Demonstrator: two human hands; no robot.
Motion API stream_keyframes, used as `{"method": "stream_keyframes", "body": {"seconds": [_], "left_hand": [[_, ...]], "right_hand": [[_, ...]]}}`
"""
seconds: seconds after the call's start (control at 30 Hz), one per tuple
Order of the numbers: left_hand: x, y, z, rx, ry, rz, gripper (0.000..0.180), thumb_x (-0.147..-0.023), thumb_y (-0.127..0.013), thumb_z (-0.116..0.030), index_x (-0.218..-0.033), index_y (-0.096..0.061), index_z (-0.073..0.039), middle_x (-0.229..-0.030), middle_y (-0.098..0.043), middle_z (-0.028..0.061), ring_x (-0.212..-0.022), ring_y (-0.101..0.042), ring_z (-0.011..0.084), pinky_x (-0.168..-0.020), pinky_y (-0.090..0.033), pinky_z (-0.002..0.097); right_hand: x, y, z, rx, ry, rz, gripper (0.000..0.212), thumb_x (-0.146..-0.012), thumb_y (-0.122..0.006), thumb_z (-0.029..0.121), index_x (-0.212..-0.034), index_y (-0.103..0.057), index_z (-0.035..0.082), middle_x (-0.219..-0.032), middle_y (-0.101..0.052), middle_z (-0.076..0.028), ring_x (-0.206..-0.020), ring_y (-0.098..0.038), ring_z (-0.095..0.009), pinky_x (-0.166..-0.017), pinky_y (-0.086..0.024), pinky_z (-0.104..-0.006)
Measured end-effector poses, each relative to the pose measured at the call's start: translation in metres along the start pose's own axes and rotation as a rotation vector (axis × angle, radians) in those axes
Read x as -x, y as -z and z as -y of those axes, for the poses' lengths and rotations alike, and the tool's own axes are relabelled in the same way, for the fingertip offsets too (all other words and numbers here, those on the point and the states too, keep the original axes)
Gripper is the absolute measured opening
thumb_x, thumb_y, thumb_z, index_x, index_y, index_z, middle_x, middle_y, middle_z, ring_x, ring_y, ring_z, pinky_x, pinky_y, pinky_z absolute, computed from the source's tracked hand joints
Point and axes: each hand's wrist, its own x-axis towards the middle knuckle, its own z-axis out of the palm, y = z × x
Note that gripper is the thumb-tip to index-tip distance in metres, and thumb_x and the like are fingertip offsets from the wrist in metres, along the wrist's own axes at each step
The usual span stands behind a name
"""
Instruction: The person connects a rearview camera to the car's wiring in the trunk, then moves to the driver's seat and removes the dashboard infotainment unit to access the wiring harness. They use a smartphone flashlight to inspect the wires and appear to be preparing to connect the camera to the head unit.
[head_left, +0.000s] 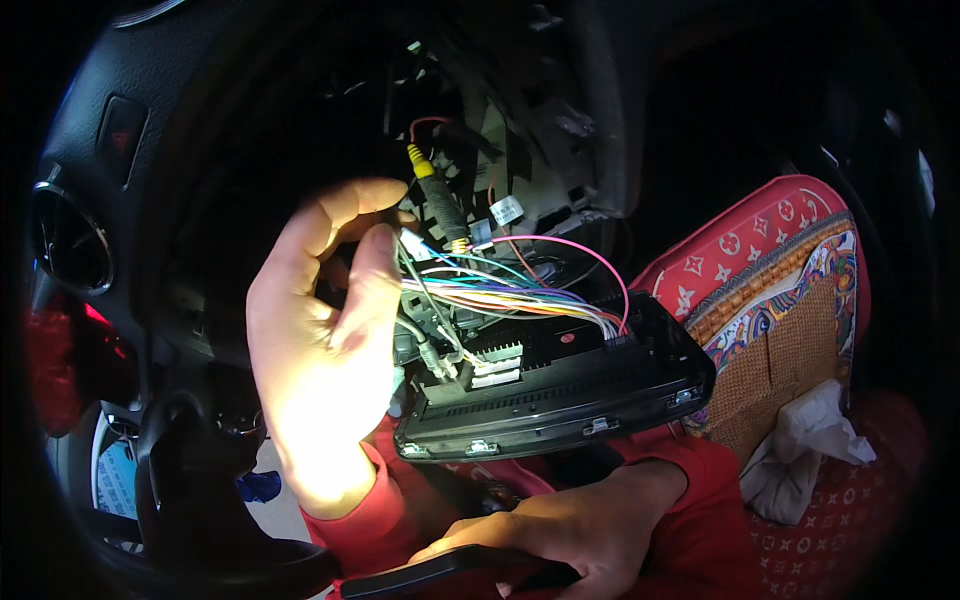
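A black car head unit (530,400) lies tilted in the middle, its connector side up, with metal clips along its near edge. From its far side a bundle of coloured wires (500,292) runs left and passes behind the thumb of my left hand (325,310). That hand is raised, fingers curled around the bundle; its grip is partly hidden. A small white plug (412,244) shows just past the thumb tip. Below the unit, my right hand (580,525) is closed over a dark flat slab (420,577), cut off by the lower edge.
An opened dashboard cavity (510,150) lies beyond, with a yellow-ended cable (432,190) hanging in it. A steering wheel (200,560) and an air vent (72,238) are at left. Right, a red patterned seat (820,550) carries a woven bag (790,340) and crumpled tissue (805,435).
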Motion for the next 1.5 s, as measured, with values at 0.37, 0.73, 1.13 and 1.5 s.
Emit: {"method": "stream_keyframes", "body": {"seconds": [0.37, 0.73, 1.13, 1.5], "left_hand": [[-0.007, 0.006, 0.007, -0.195, -0.112, 0.078, 0.027, -0.110, -0.055, -0.007, -0.128, -0.073, 0.001, -0.073, -0.051, -0.0006, -0.058, -0.039, 0.0042, -0.054, -0.033, 0.0230], [-0.015, 0.004, -0.002, -0.149, 0.062, 0.221, 0.037, -0.106, -0.047, -0.010, -0.134, -0.071, -0.003, -0.060, -0.042, 0.0001, -0.052, -0.042, 0.0083, -0.053, -0.036, 0.0279], [-0.021, -0.008, -0.006, 0.267, 0.174, 0.035, 0.051, -0.081, -0.097, -0.032, -0.114, -0.074, -0.001, -0.096, -0.078, 0.0054, -0.086, -0.071, 0.0112, -0.085, -0.056, 0.0252], [-0.023, 0.005, -0.006, 0.383, 0.282, 0.136, 0.045, -0.091, -0.087, -0.037, -0.114, -0.078, 0.000, -0.091, -0.075, 0.0011, -0.079, -0.062, 0.0064, -0.080, -0.050, 0.0217]], "right_hand": [[0.003, 0.004, 0.001, -0.011, 0.018, -0.018, 0.086, -0.096, -0.080, 0.031, -0.160, -0.029, 0.002, -0.120, -0.060, -0.013, -0.087, -0.066, -0.020, -0.073, -0.058, -0.0336], [-0.001, 0.001, 0.016, 0.070, -0.019, 0.056, 0.086, -0.096, -0.079, 0.034, -0.160, -0.030, 0.002, -0.124, -0.066, -0.018, -0.083, -0.068, -0.023, -0.072, -0.057, -0.0337], [0.001, 0.001, 0.017, 0.047, 0.002, 0.077, 0.086, -0.097, -0.079, 0.031, -0.160, -0.029, 0.002, -0.118, -0.067, -0.017, -0.080, -0.068, -0.023, -0.070, -0.056, -0.0346], [0.006, 0.007, 0.016, -0.010, 0.010, 0.017, 0.093, -0.093, -0.084, 0.021, -0.162, -0.025, 0.004, -0.133, -0.059, -0.013, -0.089, -0.067, -0.017, -0.074, -0.057, -0.0321]]}}
